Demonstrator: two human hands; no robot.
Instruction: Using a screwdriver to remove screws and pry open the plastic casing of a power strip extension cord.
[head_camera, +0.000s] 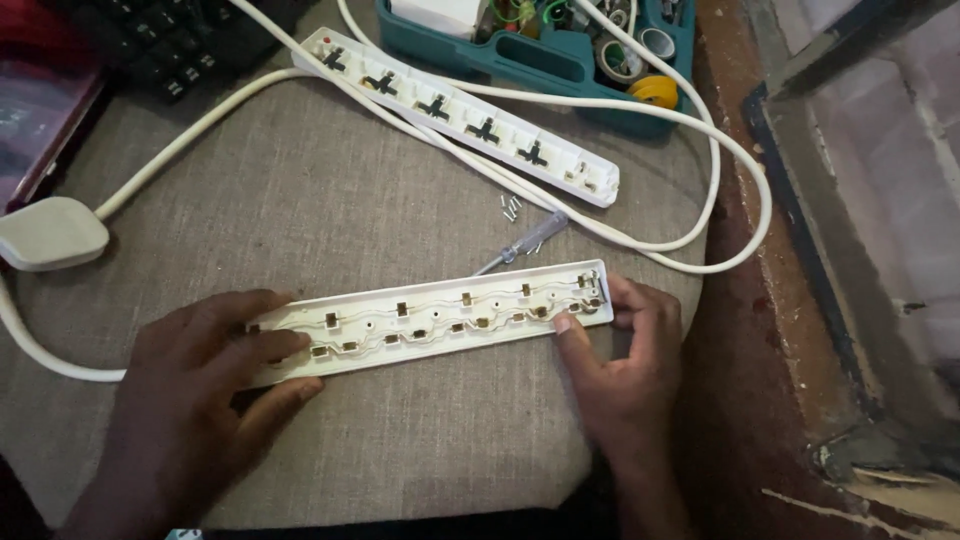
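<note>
- We hold an opened power strip base (430, 322) lying lengthwise near the front edge of the grey cloth-covered table (300, 200), its inside facing up so that the brass contacts and metal strips show.
- Our left hand (195, 390) lies on the base's left end, fingers spread loosely, the fingertips pressing on its rim and inside; it grips nothing.
- Our right hand (625, 360) sits at the base's right end, the thumb and forefinger drawn together on the corner where the contacts end.
- Just behind the base, touching its back rim, lies a small screwdriver (525, 242) with a clear handle, pointing slantwise toward the back right.
- Beside the screwdriver's handle a few loose screws (511, 207) rest on the cloth.
- Further back lies the strip's white socket cover (455, 115), face up, running slantwise toward the back edge.
- A white cable (700, 240) loops round the right side of the cover and runs across to the left edge, where a white plug (50, 232) rests.
- At the back right corner stands a teal tool tray (560, 50) holding tape rolls and small parts.
- A black keyboard (170, 40) shows at the back left corner.
</note>
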